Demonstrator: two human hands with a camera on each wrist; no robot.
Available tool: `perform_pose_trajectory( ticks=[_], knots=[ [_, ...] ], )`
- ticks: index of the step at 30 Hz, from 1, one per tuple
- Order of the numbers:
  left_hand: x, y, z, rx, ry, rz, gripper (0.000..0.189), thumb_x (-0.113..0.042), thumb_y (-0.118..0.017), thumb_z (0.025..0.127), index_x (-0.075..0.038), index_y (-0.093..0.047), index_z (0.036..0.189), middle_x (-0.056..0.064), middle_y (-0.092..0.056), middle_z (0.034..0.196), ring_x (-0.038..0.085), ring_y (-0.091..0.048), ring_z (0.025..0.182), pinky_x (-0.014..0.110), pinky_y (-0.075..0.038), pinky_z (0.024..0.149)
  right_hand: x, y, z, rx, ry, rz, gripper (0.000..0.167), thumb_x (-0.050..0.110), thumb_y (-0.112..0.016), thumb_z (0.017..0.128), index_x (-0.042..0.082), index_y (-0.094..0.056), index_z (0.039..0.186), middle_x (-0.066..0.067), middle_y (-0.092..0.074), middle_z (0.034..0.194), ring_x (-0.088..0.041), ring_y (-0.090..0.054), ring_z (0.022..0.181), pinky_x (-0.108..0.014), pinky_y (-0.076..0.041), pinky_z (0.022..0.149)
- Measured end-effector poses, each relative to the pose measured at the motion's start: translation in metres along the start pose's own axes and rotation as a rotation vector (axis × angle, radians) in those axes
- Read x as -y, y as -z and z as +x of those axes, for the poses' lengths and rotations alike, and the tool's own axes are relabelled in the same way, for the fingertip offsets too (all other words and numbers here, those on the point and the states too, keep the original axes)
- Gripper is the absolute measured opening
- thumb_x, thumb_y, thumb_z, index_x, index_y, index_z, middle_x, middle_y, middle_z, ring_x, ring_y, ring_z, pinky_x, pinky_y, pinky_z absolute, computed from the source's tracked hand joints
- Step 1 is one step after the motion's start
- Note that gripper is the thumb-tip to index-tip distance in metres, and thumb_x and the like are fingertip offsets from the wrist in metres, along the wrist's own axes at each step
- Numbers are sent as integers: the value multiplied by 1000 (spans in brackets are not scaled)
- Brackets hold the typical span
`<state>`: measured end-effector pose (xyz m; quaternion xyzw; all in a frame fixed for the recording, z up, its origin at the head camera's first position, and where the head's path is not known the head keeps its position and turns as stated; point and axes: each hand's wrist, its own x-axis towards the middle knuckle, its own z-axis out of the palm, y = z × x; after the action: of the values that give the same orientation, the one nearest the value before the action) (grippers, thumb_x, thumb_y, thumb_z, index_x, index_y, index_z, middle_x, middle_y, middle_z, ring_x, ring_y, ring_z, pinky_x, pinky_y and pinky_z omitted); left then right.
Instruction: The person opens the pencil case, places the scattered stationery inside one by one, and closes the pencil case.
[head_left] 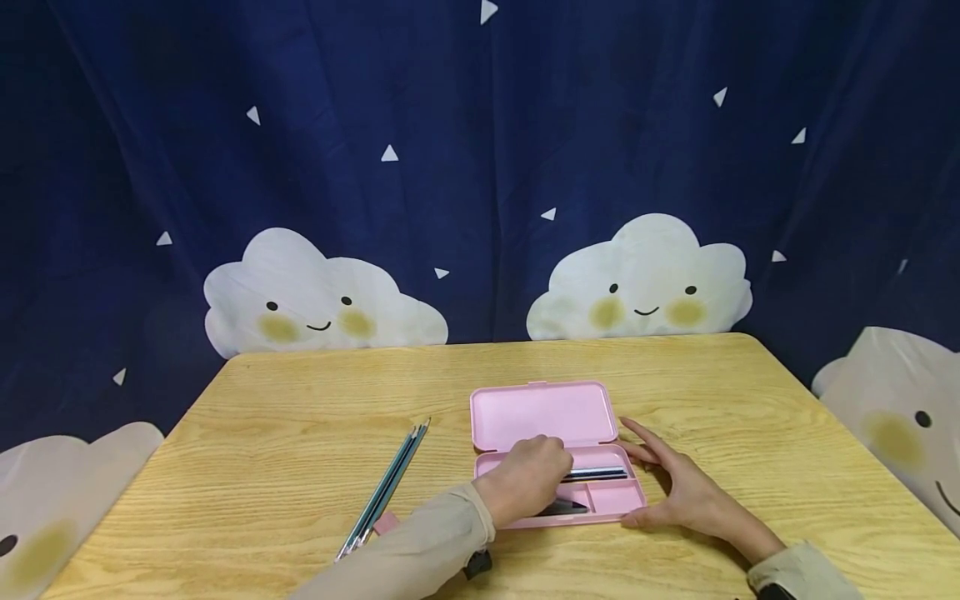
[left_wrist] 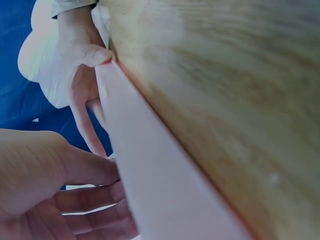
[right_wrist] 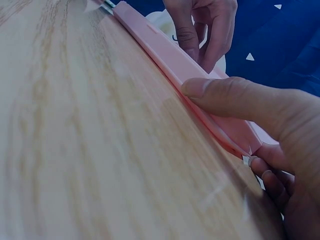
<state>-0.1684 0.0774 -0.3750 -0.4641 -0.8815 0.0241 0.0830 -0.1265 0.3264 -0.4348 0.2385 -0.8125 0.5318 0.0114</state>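
Gripping the open, rectangular pink plastic case (head_left: 553,423) on the wooden table (head_left: 262,425), the right hand (head_left: 686,496) spans its end; the left hand (head_left: 525,479) dips inside, any pinch hidden. Probably light, stiff, slippery: best held by opposite rims.

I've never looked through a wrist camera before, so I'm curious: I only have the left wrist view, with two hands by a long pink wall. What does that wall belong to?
Observer: From the head view, it's a shallow pink case, and its lid lies open on the side away from the person.
Visitor: Oh! Is there anything inside?
Observer: Yes, slim dark and white items lie in its long rear compartment.
Visitor: And is anything lying outside it?
Observer: Several pencils lie together on the table, to the person's left of the case, tips pointing away.
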Motion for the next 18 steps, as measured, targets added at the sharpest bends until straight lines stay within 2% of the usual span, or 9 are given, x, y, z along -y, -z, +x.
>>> perform_pose_trajectory(
  ticks=[4,8,14,18],
  knots=[
    [8,3,-4,-4,10,-39,8,-7,-72,83,-14,-69,79,-3,-60,75,8,-58,69,21,-49,60,0,0,0,4,7,4,114,9,-89,65,3,-16,152,-29,-47,138,-1,-44,127,-9,-32,99],
    [19,6,-10,-28,13,-41,8,-5,-71,83,-12,-70,80,-2,-60,74,7,-57,69,21,-50,60,-1,1,0,11,23,13,113,8,-88,66,2,-16,152,-30,-46,138,-2,-45,127,-10,-33,99],
    [39,10,-24,-150,17,-109,11,-1,-68,84,-8,-67,75,0,-58,70,9,-57,67,20,-50,60,-2,0,0,15,33,17,113,7,-88,66,1,-16,152,-31,-45,138,-2,-44,128,-9,-32,99],
    [49,16,-35,-192,33,-192,14,-1,-68,84,-8,-65,72,0,-55,67,6,-52,61,18,-46,56,-2,0,1,11,25,13,113,7,-88,65,2,-16,152,-31,-45,138,-1,-44,128,-9,-32,99]
  ],
)
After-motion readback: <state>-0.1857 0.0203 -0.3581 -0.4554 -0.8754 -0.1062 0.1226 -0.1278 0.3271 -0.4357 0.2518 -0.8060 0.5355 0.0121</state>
